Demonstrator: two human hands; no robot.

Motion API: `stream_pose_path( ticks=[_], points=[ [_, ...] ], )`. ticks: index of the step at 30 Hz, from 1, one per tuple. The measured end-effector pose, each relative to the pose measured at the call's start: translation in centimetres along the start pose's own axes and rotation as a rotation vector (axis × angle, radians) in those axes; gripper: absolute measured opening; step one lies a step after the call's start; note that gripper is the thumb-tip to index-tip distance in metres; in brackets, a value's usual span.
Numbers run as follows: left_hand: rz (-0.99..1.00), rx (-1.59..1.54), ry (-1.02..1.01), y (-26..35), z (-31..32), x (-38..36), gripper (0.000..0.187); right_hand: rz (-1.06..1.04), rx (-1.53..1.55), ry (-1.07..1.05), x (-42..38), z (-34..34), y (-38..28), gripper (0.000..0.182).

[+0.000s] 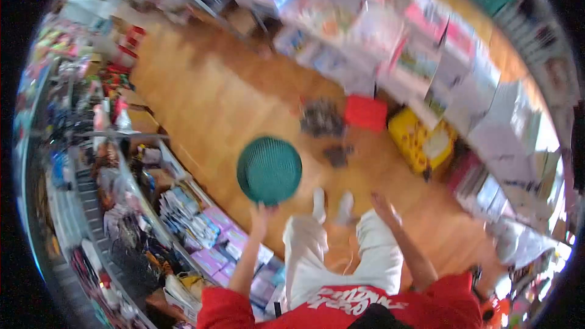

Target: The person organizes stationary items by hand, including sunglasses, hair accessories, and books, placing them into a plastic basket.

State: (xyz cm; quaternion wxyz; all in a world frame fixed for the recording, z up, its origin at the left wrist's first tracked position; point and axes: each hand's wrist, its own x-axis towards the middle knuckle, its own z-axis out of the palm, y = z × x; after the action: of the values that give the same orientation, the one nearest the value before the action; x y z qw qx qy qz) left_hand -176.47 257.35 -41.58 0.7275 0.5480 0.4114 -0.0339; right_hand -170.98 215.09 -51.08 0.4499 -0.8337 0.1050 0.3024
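A round, deep green ribbed basket [269,169] is out in front of me above the wooden floor. My left hand [263,209] grips its near rim, fingers closed on the edge. The image is blurred, so the inside of the basket shows no clear contents. Lower and to the right, near my right knee, my right hand [382,205] hangs with its fingers stretched out and nothing visible in it.
Shelves of packaged goods [189,216] line my left side. White boxes and stacked packages [420,55] run along the right. On the floor lie a dark grey bundle [323,117], a smaller dark piece [337,155], a red item [365,113] and a yellow patterned bag [414,140].
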Motion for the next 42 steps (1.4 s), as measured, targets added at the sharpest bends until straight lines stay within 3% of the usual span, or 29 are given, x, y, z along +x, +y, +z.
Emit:
stream_pose_path(
  ticks=[1, 2, 3, 4, 5, 8, 11, 15, 19, 24, 27, 29, 30, 35, 42],
  points=[
    [0.073, 0.141, -0.082, -1.7, -1.8, 5.6, 0.035, 0.073, -0.146, -0.064, 3.9, 3.1, 1.8, 0.035],
    [0.195, 0.451, 0.051, -1.7, -1.0, 9.2, 0.030, -0.025, -0.090, -0.037, 6.5, 6.8, 5.2, 0.037],
    [0.278, 0.655, 0.037, -5.7, -4.2, 15.5, 0.032, -0.135, -0.152, 0.088, 11.1, 13.1, 13.6, 0.042],
    [0.368, 0.856, 0.040, -9.9, -7.6, 21.8, 0.034, 0.048, -0.250, -0.056, 13.2, 13.4, 11.1, 0.051],
    [0.301, 0.687, 0.040, -12.5, -8.5, 26.2, 0.036, 0.084, -0.318, 0.009, 15.8, 15.5, 11.3, 0.058],
    [0.231, 0.783, 0.030, -19.2, -10.5, 35.0, 0.038, 0.086, -0.478, 0.164, 22.2, 21.4, 13.3, 0.075],
    [0.292, 0.968, -0.024, -25.7, -11.1, 40.9, 0.043, -0.027, -0.485, 0.396, 28.5, 26.1, 15.2, 0.077],
    [0.304, 1.120, -0.005, -35.3, -12.7, 46.8, 0.035, -0.126, -0.551, 0.620, 33.4, 31.4, 19.0, 0.075],
    [0.304, 1.137, -0.117, -41.2, -13.7, 46.6, 0.033, -0.192, -0.526, 0.727, 33.2, 31.9, 20.6, 0.066],
    [0.082, 1.222, -0.480, -44.1, -20.1, 36.0, 0.030, -0.421, -0.207, 0.920, 33.2, 32.5, 25.2, 0.051],
    [-0.041, 1.280, -0.713, -44.6, -23.6, 32.2, 0.028, -0.381, -0.388, 0.868, 33.1, 32.4, 25.3, 0.051],
    [0.004, 1.288, -0.754, -44.5, -25.4, 32.4, 0.027, -0.415, -0.562, 0.813, 32.9, 30.0, 25.5, 0.051],
    [0.058, 1.287, -0.739, -44.0, -26.1, 33.4, 0.027, -0.400, -0.612, 0.797, 32.7, 29.1, 25.8, 0.051],
    [0.499, 1.157, -0.434, -39.3, -26.2, 42.4, 0.025, -0.157, -0.417, 1.292, 27.8, 25.5, 24.6, 0.050],
    [0.641, 0.942, -0.158, -38.4, -27.8, 44.6, 0.022, 0.070, -0.428, 1.260, 18.2, 24.1, 26.2, 0.046]
  ],
)
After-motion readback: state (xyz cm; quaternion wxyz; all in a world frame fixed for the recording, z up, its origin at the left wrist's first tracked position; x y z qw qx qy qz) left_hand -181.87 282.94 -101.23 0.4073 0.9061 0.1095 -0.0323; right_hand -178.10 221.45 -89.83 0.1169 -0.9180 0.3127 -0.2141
